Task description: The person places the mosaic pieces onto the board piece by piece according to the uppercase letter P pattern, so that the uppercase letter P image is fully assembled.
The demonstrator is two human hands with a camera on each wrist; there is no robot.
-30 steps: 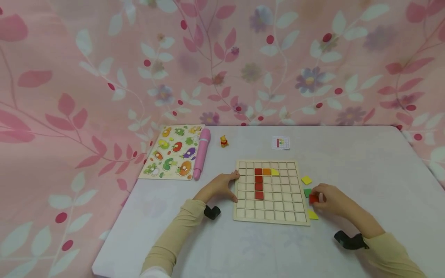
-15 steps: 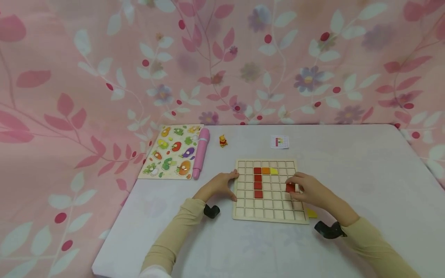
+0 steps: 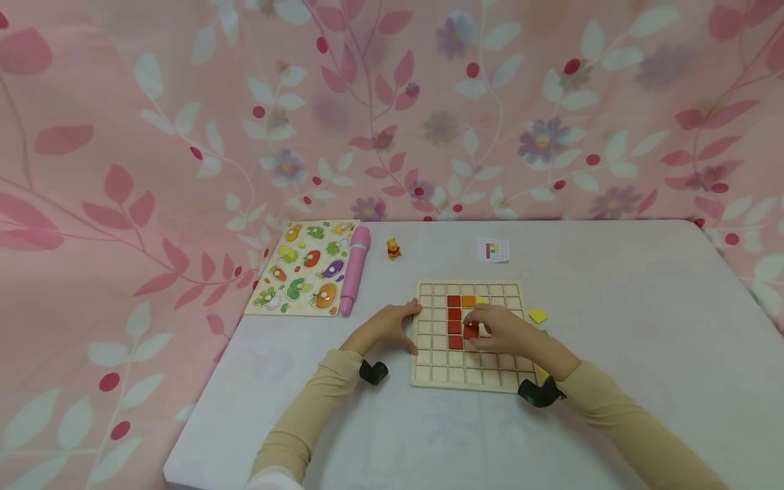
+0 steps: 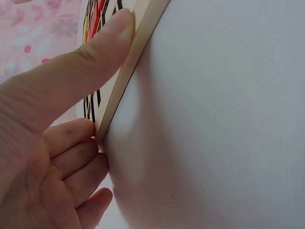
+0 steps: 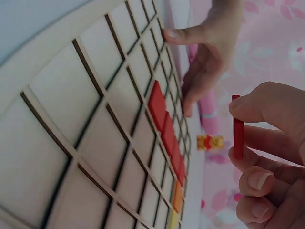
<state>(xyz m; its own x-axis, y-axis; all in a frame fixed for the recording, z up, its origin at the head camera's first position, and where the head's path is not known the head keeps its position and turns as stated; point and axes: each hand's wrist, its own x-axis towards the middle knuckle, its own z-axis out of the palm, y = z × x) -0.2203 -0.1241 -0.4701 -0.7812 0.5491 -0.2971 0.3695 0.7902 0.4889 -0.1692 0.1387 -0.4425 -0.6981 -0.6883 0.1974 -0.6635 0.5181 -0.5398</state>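
Observation:
A wooden grid board (image 3: 490, 381) (image 5: 71, 100) (image 4: 128, 71) lies on the white table. A column of red tiles (image 3: 454, 321) (image 5: 164, 129) sits in it, with an orange tile (image 3: 468, 301) and a yellow tile beside the top one. My right hand (image 3: 499, 330) hovers over the board and pinches a red tile (image 3: 470, 331) (image 5: 238, 126) just right of the red column. My left hand (image 3: 386, 330) (image 4: 57, 124) braces the board's left edge, thumb on its rim, fingers against its side.
A loose yellow tile (image 3: 538, 315) lies right of the board. Behind it are a small pattern card (image 3: 493, 250), a tiny yellow bear figure (image 3: 394, 249), a pink pen-like cylinder (image 3: 356, 270) and a vegetable peg puzzle (image 3: 304, 267). Pink floral cloth hangs behind the table.
My right hand has carried the red tile leftward from the loose tiles beside the board to over the grid, next to the red column. The left hand has stayed put.

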